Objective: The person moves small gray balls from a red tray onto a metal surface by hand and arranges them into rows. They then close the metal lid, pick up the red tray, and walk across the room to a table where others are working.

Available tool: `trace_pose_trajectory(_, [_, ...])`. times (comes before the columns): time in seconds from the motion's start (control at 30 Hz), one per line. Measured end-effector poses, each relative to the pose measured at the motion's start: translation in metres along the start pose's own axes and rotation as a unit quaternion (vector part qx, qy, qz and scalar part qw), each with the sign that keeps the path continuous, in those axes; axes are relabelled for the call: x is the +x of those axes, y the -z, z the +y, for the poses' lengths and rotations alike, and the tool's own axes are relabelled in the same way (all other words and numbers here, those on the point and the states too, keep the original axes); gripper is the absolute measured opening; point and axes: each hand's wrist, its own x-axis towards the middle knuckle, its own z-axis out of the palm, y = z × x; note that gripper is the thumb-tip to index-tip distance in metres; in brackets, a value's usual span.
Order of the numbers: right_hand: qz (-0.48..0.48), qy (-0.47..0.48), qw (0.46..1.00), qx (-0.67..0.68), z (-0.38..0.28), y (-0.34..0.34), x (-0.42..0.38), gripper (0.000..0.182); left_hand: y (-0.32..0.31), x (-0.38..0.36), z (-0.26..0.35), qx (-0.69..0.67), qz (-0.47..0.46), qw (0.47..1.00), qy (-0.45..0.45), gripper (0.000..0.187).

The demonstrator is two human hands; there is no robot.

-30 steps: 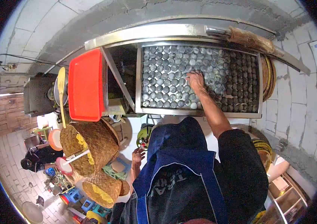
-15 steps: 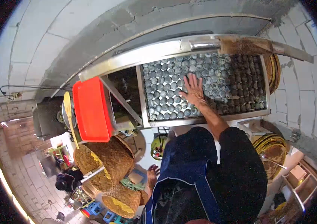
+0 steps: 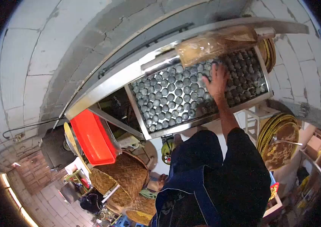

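Many round dark grey balls lie in rows in a metal-framed tray with a pale bottom. Palm down, my right hand rests on or just above the balls right of the middle, its fingers spread and nothing gripped. My left hand hangs low beside my body, near the woven baskets; it is small and dim, with its fingers loosely apart and no object visible in it. A wrapped brown roll on a metal bar crosses above the tray's far side.
Left of the tray are a red plastic tray and woven baskets. Stacked round yellow-rimmed trays stand at the right, near a white stool. A block wall rises behind the bar.
My right hand has moved right across the balls, fingers still spread. The view has shifted and tilted, so the bar and roll now cover more of the tray's far side.
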Motion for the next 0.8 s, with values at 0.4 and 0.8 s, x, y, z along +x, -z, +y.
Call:
trace_pose_trajectory(0.4, [0.05, -0.039, 0.997, -0.052, 0.085, 0.028, -0.015, 0.086, -0.087, 0.006, 0.048, 0.303, 0.259, 0.917, -0.019, 0.051])
trace_pose_trajectory(0.8, [-0.106, 0.291, 0.945, 0.106, 0.009, 0.046, -0.028, 0.089, -0.061, 0.003, 0.05, 0.208, 0.186, 0.959, 0.061, 0.055])
